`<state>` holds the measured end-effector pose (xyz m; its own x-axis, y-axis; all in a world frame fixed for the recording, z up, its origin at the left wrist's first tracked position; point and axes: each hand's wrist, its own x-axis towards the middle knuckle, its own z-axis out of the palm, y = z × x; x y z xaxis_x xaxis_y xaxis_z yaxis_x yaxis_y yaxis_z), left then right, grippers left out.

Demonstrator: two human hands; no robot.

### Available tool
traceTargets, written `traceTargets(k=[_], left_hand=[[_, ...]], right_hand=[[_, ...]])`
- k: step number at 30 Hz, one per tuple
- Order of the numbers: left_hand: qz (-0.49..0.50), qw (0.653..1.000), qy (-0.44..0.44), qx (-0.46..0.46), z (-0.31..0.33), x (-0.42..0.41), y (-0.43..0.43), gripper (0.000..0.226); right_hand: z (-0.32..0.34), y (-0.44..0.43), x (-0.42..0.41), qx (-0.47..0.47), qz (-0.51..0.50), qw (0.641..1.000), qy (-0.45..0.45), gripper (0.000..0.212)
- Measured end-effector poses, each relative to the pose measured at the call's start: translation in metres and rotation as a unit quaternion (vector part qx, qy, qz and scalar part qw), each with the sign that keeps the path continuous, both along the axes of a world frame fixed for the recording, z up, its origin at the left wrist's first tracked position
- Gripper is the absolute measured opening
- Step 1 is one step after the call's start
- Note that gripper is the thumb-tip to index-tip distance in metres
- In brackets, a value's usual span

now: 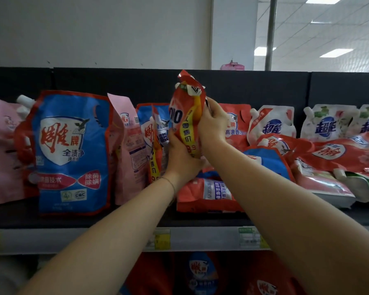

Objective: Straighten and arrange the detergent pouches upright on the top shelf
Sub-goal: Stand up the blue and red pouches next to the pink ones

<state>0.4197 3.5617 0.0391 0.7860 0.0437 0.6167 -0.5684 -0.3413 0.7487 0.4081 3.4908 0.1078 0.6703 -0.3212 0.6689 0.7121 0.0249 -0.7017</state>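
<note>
Pouches well to the left of the left hand stand in a row: pale pink ones (pixel 2 145) at the far end, then a large blue pouch (pixel 70 154) facing front, a pink pouch (pixel 128 150) turned edge-on against it, and a smaller blue pouch (pixel 146 128) just beside the left hand's knuckles. They lean on one another, which seems to be what keeps such soft bags from slumping. The left hand (pixel 182 158) cups the lower part of a red pouch (pixel 186 116), its fingers curled round the bottom edge, I'd say to take the weight. The right hand (pixel 214 124) grips the pouch's upper right side just under the crumpled top and spout, fingers wrapped round it, probably to steer it vertical. Between them the red pouch is held nearly upright and lifted clear of the shelf, above a fallen red-and-blue pouch (pixel 202 194) that lies flat directly below both hands. My guess is that it is meant for the gap next to the smaller blue pouch. To the right of the right hand a heap of toppled pouches (pixel 328 158) lies on its sides across the top shelf (pixel 94 239), with white pouches (pixel 328 122) standing behind it against the back panel. Those fallen ones look like the bulk of the work left.
</note>
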Motion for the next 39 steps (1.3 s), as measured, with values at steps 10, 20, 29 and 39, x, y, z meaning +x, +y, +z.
traceTargets(k=[10,20,29,39], left_hand=[[0.196,0.964,0.002,0.178,0.004,0.047,0.053,0.139],[0.077,0.987,0.084,0.114,0.005,0.045,0.016,0.069],[0.143,0.979,0.138,0.051,-0.006,0.046,0.017,0.044],[0.226,0.947,-0.131,0.184,0.005,0.015,0.008,0.044]], right_hand=[[-0.009,0.019,0.040,-0.147,0.053,0.978,0.141,0.039],[-0.021,-0.023,0.054,-0.351,-0.103,0.899,0.239,0.037],[-0.030,0.000,0.052,-0.373,-0.014,0.901,0.221,0.085],[-0.028,-0.031,0.032,-0.496,-0.099,0.848,0.158,0.032]])
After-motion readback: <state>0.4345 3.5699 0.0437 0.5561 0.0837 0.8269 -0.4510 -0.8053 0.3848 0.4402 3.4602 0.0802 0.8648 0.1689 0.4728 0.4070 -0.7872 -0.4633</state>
